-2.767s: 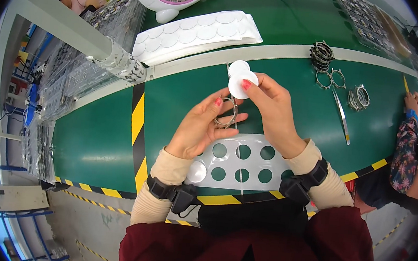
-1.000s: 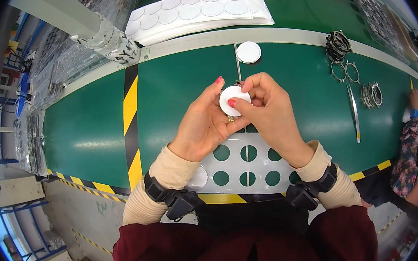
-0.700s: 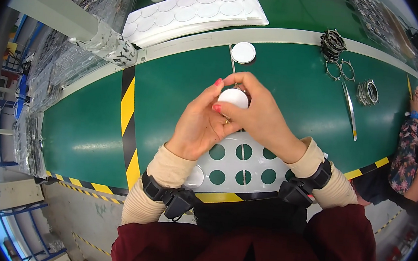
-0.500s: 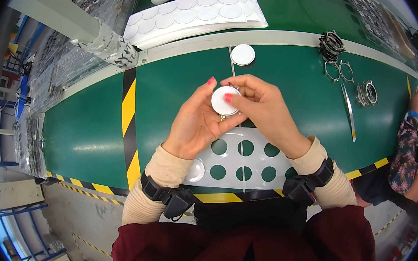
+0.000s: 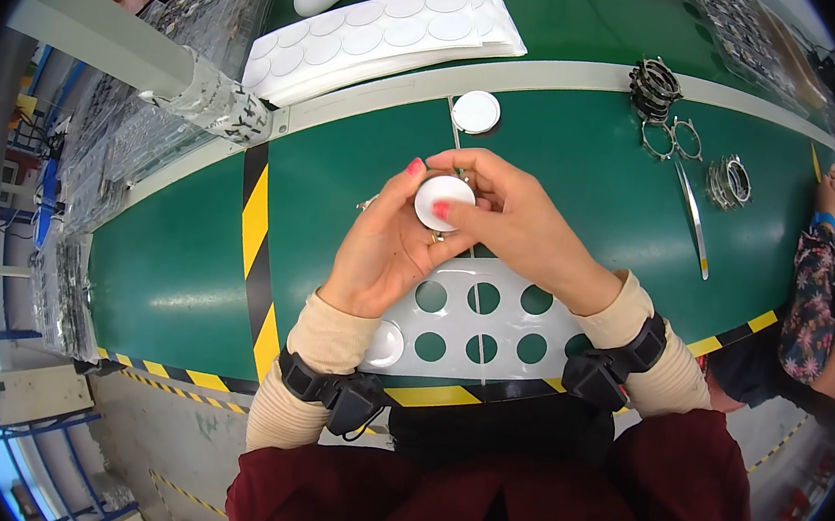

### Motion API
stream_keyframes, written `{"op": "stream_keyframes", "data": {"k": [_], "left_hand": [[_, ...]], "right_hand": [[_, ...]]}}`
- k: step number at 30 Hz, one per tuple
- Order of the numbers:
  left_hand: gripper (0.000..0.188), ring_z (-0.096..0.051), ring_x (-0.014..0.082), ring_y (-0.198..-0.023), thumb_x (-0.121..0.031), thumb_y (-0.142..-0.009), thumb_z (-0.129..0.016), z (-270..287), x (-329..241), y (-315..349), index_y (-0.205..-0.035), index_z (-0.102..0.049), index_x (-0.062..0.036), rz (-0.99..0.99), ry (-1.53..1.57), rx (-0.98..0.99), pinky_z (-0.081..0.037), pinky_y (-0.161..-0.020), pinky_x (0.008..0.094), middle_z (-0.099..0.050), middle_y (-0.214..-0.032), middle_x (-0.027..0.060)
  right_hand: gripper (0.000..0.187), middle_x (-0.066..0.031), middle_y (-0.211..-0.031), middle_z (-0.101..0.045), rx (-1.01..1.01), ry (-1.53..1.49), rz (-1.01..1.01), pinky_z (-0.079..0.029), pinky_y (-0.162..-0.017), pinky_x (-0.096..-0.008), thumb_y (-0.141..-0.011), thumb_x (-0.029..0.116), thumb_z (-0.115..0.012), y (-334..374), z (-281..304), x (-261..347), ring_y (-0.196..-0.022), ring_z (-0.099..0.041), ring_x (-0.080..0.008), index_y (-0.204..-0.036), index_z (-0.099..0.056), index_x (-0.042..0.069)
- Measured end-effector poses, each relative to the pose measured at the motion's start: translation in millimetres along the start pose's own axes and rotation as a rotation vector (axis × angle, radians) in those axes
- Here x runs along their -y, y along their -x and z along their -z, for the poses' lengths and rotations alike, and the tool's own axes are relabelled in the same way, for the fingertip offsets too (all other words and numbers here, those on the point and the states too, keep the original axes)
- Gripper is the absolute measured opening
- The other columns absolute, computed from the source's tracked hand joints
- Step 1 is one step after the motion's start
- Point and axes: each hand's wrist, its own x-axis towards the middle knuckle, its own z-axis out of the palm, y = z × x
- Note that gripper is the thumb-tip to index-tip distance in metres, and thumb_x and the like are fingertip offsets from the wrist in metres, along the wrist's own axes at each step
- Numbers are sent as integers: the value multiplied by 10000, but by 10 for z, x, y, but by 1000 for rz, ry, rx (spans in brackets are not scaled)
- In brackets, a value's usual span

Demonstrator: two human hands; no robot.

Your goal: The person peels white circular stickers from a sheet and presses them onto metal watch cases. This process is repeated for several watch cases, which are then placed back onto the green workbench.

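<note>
The disc (image 5: 445,187) near the frame's centre was white, the worktable (image 5: 345,173) green, its lower edging (image 5: 435,396) striped yellow-black; a sleeve (image 5: 808,298) at far right was floral.

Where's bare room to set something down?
Widest: the green tabletop left of the yellow-black tape stripe. Another patch lies between the right hand and the tweezers. It is crowded around the metal rings at the tweezers' far end and the holed white sheet at the near edge.

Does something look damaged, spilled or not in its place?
No damage or spill is visible. Slightly odd: the perforated white sheet has one round white piece at its near left corner, while its other visible holes show green table.
</note>
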Motion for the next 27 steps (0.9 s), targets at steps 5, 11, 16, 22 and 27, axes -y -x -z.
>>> {"op": "stream_keyframes", "data": {"k": [5,11,16,22,27], "left_hand": [[336,-576,215,-1023,-303,-959,-426,-22,45,0,-1150,-436,-26,7,-48,12,-517,-870,385,-551,-1103,137],[285,-576,212,-1022,-298,-968,-405,120,20,-63,-1091,-446,-44,-47,14,40,-501,-901,394,-563,-1067,145],[266,-556,271,-1070,-278,-984,-348,410,-22,-131,-957,-452,-35,-72,356,343,-458,-956,414,-567,-1070,179],[297,-490,351,-1157,-232,-987,-297,141,-30,-53,-941,-459,12,14,147,93,-414,-995,442,-542,-1142,235],[306,-471,350,-1177,-212,-980,-303,179,38,21,-1066,-457,39,9,116,104,-403,-1005,436,-516,-1190,247]], "right_hand": [[255,-55,-1029,-562,-18,253,-2,-457,-692,-207,-793,24,-615,-11,21,-23,-814,-542,-67,-1039,-549,5],[187,-61,-868,-589,-316,750,441,-456,-662,-219,-771,50,-655,80,-105,10,-731,-570,-120,-937,-582,6],[159,-74,-774,-569,-230,898,961,-466,-657,-259,-742,48,-670,-52,-59,94,-708,-578,-201,-883,-599,27],[250,-121,-875,-597,-334,1329,327,-473,-705,-385,-712,158,-699,-629,558,163,-787,-580,-312,-924,-623,49],[396,-120,-999,-580,-22,1211,670,-476,-742,-379,-704,202,-713,-66,95,280,-899,-558,-300,-1052,-590,57]]}}
